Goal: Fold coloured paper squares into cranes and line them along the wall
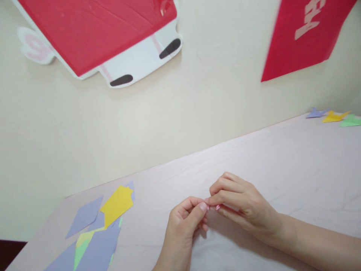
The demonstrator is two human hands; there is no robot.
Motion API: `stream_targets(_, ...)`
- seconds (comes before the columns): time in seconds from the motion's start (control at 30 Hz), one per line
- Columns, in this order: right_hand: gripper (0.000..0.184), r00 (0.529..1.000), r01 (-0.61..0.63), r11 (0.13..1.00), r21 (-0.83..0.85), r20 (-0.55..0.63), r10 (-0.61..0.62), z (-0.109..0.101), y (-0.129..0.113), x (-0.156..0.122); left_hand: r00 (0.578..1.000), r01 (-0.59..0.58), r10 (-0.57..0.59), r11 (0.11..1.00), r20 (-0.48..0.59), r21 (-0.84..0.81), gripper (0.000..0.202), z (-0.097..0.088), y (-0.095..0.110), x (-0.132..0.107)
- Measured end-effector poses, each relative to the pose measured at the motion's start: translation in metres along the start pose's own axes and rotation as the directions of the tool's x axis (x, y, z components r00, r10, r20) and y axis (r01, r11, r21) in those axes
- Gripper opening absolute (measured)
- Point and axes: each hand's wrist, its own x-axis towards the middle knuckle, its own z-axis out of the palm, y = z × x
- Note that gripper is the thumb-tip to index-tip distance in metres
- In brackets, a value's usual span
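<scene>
With the hands' meeting point as the dial's centre, a red and white cutout (107, 34) with two black ovals along its lower edge is fixed to the pale wall (214, 109) at 11 o'clock. Below it, around 9 o'clock, coloured paper lies on the table (299, 184): a lavender sheet (84, 216) furthest out, a yellow sheet (117, 205) overlapping other pieces, and, toward 8 o'clock, a green piece (81, 250) showing beside a larger lavender sheet (100, 244). The left hand (183, 226) comes in from about 7 o'clock, thumb and forefinger pinched together on a tiny pink piece (217, 207). That piece sits at the centre, mostly hidden, with only small bits showing between the two hands. The right hand (248, 207) reaches in from 4 o'clock, its fingers narrowed around the same piece and touching the left fingertips. At 1 o'clock a red panel (307, 41) with a pale character is on the wall. Out at 2 o'clock stand three folded papers, lavender (316, 113), yellow (334, 117) and green (351, 121), in a row near the wall.
</scene>
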Motion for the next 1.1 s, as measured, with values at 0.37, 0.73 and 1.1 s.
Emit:
stream_targets(0.37,0.026,0.946,-0.318,0.883,0.344,0.047,0.322,0.004,-0.006,-0.001,0.983,0.108,-0.103,0.994,0.155,-0.029,0.032,-0.005,0.011,0.007)
stream_targets(0.73,0.037,0.79,-0.58,0.601,0.55,0.199,0.58,0.01,-0.012,-0.003,0.808,-0.53,0.556,0.539,0.196,0.654,0.013,-0.004,0.002,-0.002)
stream_targets(1.1,0.036,0.787,-0.589,0.624,0.513,0.186,0.589,0.008,-0.013,-0.002,0.772,-0.562,0.579,0.43,0.262,0.707,0.02,-0.004,0.005,-0.003)
